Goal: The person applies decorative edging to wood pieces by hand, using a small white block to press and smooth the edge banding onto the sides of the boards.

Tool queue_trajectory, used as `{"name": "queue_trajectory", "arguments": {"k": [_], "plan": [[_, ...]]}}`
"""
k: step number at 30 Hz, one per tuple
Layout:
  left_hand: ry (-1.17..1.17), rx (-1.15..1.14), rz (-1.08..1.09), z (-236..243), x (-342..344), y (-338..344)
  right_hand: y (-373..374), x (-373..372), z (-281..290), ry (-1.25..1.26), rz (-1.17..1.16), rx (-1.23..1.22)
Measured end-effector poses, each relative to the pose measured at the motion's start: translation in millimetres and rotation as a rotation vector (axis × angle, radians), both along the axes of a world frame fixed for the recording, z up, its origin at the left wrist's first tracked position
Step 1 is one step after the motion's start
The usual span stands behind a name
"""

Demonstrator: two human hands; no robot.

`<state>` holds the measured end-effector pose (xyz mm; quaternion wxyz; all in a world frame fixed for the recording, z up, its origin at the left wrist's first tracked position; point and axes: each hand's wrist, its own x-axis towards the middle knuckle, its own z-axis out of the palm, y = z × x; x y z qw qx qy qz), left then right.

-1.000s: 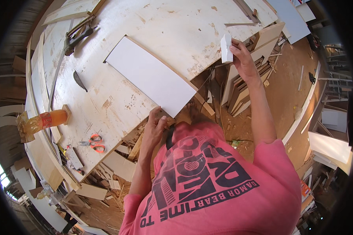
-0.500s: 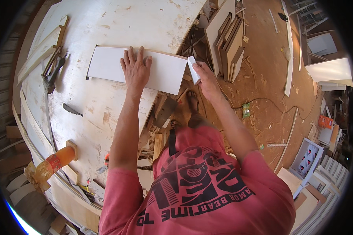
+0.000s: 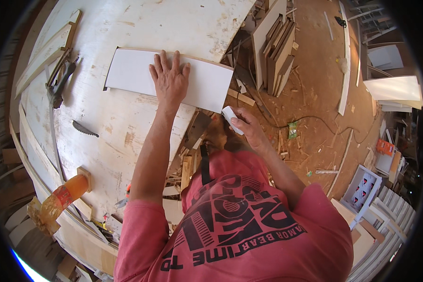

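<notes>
A white rectangular panel (image 3: 131, 70) lies on the worktable (image 3: 141, 28), its right end jutting past the table's edge. My left hand (image 3: 170, 81) rests on the panel, fingers spread and palm down. My right hand (image 3: 250, 128) grips a small white block (image 3: 231, 120) at the near right corner of the panel. Whether the block touches that corner I cannot tell.
On the table's left lie a dark-handled tool (image 3: 63, 82) and a short serrated blade (image 3: 85, 128). An orange-filled plastic bottle (image 3: 66, 193) stands at the lower left. Boards (image 3: 277, 49) lean beyond the table. Wood scraps and a cable (image 3: 310, 117) litter the brown floor.
My right hand has drawn the white block nearer to me, along the panel's right end to its near corner. My left hand stays on the panel.
</notes>
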<state>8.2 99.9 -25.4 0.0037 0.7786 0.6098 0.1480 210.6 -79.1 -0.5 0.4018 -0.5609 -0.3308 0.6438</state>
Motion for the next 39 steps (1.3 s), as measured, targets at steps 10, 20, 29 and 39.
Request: {"name": "queue_trajectory", "arguments": {"k": [10, 20, 29, 39], "plan": [[0.003, -0.043, 0.003, -1.5, -0.4, 3.2, 10.9, -0.5, -8.8, 0.049, -0.114, 0.075], [0.034, -0.027, -0.027, -0.1, -0.4, 3.9, 77.2, 11.0, -24.0, 0.015, -0.405, 0.175], [0.019, -0.017, -0.028, -0.7, 0.0, 1.6, 79.6, 12.4, -22.6, 0.017, -0.398, 0.177], [0.042, -0.001, -0.019, -2.1, -0.9, 1.9, 8.1, 5.8, -21.3, -0.030, -0.027, 0.129]]}}
